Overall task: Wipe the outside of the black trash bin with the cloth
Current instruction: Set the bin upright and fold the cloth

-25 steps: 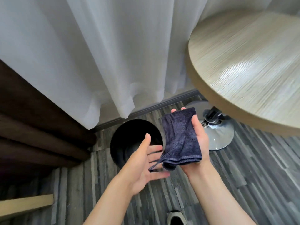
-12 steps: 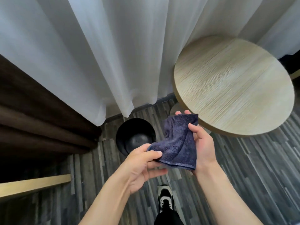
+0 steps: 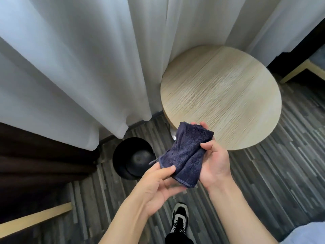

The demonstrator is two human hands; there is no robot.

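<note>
A dark blue terry cloth (image 3: 188, 152) hangs folded between both hands, well above the floor. My right hand (image 3: 213, 161) grips its right side, thumb pressed on the front and fingertips showing over the top edge. My left hand (image 3: 156, 187) pinches the cloth's lower left corner between thumb and fingers. The black round trash bin (image 3: 131, 157) stands open on the floor below and to the left of the cloth, seen from above with its inside empty; neither hand touches it.
A round light-wood table (image 3: 221, 97) stands right of the bin, its edge just behind my right hand. White curtains (image 3: 88, 67) hang behind the bin, a dark brown drape (image 3: 35, 155) to its left. My shoe (image 3: 179, 221) rests on the grey plank floor.
My left hand went from open beside the cloth to pinching its lower corner. The view rose and pulled back, so the bin looks smaller and the whole tabletop shows.
</note>
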